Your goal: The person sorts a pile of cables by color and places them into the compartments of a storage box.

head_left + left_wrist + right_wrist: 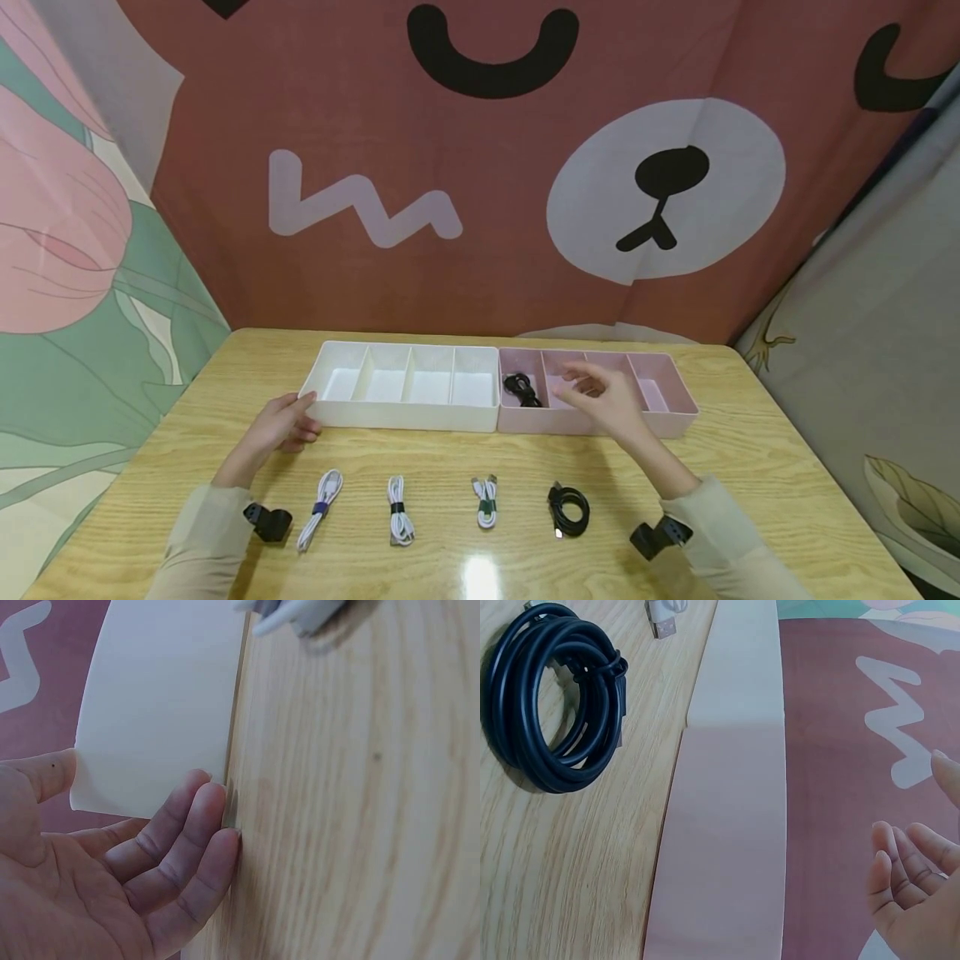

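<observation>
White plastic on the left, pink on the right, and the two four-compartment boxes meet end to end along the far part of the wooden table (442, 458)! Over at the far left, the left hand (279, 423) has the end of the white box (420, 417) in its grip, thumb at the upper edge, bent fingers against the end wall near the tabletop. Across to the right hand (606, 398), and it's a released one, fingers loosely curved in the air above the middle of the pink box (555, 421), fingertips over the second compartment. And there, just left of those fingertips, sits the bundled black cable (522, 389), down in the pink box's leftmost compartment, right beside the join! Nearer the person, a spaced-out row of four more: a white cable with a blue tie (321, 507), lying aslant, then a white cable with a black tie (401, 518), then a white cable with a green tie (487, 505), and on the right a thick coiled black cable (585, 510), looped round like a ring, while a reddish-brown cloth (510, 275) with a cartoon face hangs behind it all
</observation>
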A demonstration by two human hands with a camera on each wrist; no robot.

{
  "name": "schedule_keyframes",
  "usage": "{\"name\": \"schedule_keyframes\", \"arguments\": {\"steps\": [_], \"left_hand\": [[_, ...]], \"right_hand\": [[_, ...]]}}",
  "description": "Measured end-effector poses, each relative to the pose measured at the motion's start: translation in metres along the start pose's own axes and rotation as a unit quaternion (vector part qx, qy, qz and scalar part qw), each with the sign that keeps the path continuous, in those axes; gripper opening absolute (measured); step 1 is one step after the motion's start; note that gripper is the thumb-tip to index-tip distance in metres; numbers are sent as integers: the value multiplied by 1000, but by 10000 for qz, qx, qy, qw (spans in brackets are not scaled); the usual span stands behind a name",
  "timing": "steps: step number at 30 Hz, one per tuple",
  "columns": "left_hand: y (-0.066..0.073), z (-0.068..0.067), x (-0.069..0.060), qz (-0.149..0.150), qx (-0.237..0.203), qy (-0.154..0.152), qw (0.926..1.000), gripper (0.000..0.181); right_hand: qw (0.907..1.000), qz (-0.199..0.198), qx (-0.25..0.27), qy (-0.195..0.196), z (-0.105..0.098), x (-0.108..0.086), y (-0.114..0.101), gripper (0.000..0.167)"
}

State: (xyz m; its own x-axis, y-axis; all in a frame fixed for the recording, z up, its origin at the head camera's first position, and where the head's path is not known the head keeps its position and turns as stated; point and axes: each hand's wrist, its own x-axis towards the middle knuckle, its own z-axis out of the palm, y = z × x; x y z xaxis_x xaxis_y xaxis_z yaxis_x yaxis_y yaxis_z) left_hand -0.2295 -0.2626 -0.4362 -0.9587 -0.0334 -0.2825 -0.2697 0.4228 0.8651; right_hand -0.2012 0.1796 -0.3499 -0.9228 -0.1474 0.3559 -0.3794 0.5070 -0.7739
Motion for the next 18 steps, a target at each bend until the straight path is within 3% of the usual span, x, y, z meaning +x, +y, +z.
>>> {"name": "schedule_keyframes", "arguments": {"steps": [4,12,18], "left_hand": [[0,0,0,31,2,1,10000,61],[0,0,-1,43,47,3,10000,62],[-2,0,1,58,75,24,10000,64]], "right_hand": [[9999,-166,11,-18,-1,-1,4,33],[9994,-187,172,-252,1,-1,38,39],[9974,-572,112,-420,-2,-6,41,43]]}}
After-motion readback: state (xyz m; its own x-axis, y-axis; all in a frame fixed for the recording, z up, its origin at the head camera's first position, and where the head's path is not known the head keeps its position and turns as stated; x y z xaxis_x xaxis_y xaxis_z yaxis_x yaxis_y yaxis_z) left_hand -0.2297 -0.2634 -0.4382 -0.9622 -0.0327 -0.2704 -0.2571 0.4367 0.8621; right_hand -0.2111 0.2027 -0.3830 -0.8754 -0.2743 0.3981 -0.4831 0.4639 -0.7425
